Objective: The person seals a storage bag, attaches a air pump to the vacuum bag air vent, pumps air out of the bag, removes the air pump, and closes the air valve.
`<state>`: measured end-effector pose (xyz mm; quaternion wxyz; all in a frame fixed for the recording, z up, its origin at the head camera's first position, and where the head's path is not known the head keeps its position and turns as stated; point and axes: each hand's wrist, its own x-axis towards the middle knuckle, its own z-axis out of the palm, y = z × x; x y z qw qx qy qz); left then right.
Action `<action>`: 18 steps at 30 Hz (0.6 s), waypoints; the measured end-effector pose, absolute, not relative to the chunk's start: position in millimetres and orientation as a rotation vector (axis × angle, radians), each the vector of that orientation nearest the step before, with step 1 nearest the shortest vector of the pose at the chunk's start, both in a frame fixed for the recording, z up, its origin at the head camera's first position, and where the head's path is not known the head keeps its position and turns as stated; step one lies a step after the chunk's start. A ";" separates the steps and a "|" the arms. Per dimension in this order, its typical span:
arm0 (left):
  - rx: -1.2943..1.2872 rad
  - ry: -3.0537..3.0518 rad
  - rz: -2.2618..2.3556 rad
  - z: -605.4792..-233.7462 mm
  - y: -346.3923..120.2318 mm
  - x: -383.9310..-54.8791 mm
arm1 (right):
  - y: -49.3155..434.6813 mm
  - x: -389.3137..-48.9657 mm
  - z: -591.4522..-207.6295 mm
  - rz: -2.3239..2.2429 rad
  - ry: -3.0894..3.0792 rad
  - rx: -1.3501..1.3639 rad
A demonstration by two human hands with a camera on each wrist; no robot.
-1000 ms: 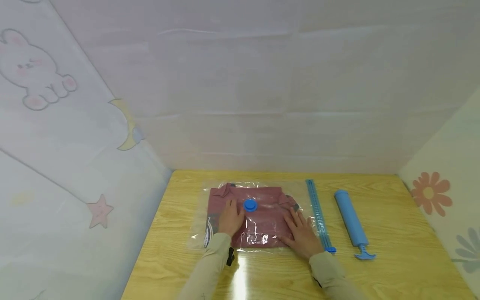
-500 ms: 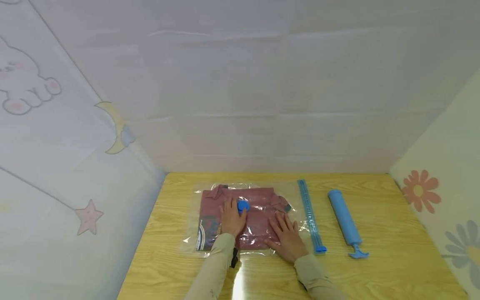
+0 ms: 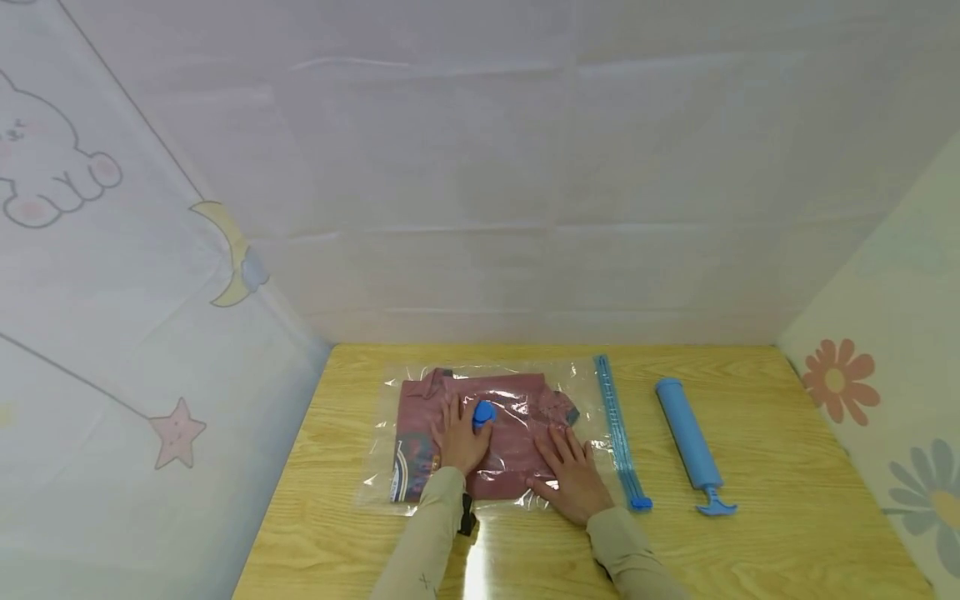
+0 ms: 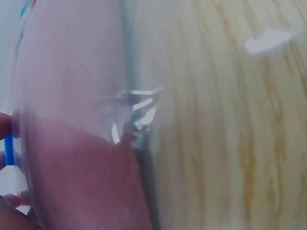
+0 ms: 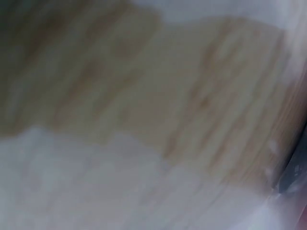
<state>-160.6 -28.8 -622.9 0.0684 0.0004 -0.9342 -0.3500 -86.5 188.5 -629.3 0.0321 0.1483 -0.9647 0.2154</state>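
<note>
A clear vacuum storage bag [image 3: 585,383] lies flat on the wooden table, with a folded dusky-red shirt [image 3: 517,392] inside. My left hand [image 3: 463,446] rests on the bag, its index finger and thumb on either side of the blue valve cap [image 3: 484,411]. The left wrist view shows that cap [image 4: 8,149] at the far left, below a fingertip. With fingers spread, my right hand [image 3: 576,483] presses on the bag's right half. A blue zip strip [image 3: 617,425] runs along the bag's right edge, with a blue slider [image 3: 641,504] at its near end.
A blue hand pump [image 3: 688,437] lies right of the bag, its handle [image 3: 716,504] toward me. Pale printed sheets [image 3: 450,208] wall the table [image 3: 780,467] at the back and both sides. The right wrist view is blurred.
My left hand has moved closer to the valve cap, which its fingers now partly cover. The right hand stays pressed on the bag. The head view has shifted slightly.
</note>
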 end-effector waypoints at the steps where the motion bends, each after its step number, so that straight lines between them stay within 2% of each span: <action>1: 0.003 -2.813 -1.064 -623.9 -29.5 -160.7 | 188.4 -86.4 -629.9 0.661 -2.965 0.456; 18: 0.067 -2.818 -1.054 -616.2 -27.3 -160.8 | 189.2 -86.2 -627.4 0.673 -3.014 0.445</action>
